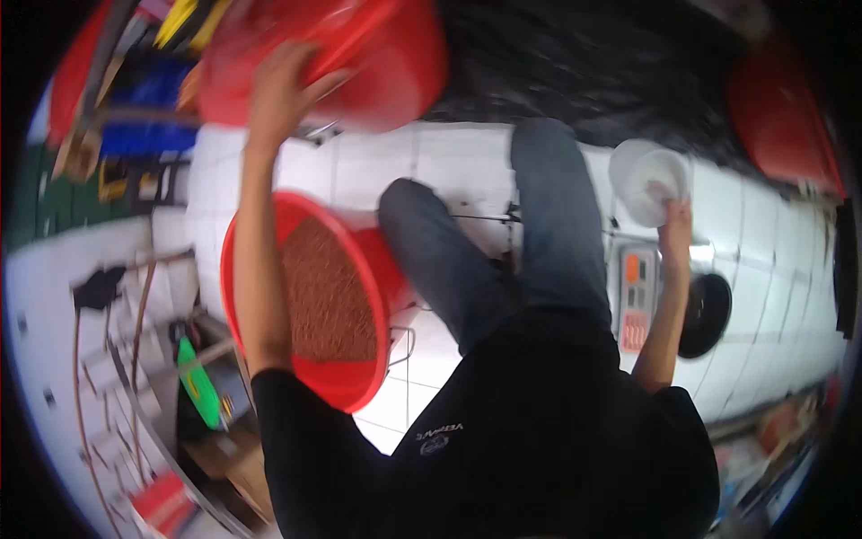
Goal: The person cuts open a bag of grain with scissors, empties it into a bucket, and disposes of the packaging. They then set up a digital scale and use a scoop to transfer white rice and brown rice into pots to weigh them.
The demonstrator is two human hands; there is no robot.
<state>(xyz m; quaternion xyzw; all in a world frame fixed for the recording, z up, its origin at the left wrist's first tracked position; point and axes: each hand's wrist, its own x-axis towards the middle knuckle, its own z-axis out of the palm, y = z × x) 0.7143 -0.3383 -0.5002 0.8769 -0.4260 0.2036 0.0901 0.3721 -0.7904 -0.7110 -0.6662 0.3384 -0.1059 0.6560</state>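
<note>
My left hand (pixel 285 94) is at a large red plastic tub (pixel 395 72) at the upper left, its thumb spread from the fingers. Blur hides whether it presses on the tub's side. At the right, my right hand (pixel 678 223) grips a translucent white plastic container (pixel 651 175) by its near edge. What the container holds, if anything, is unclear. Below my left forearm stands a red bucket (pixel 379 296) filled with reddish-brown grains (pixel 328 292).
Near my right forearm sits a white device with orange and pink keys (pixel 636 296), beside a black round object (pixel 708 316). Black plastic sheeting (pixel 575 67) lies ahead on the white tiled floor (pixel 413 386). Another red tub (pixel 781 117) stands far right; shelving (pixel 135 359) is at left.
</note>
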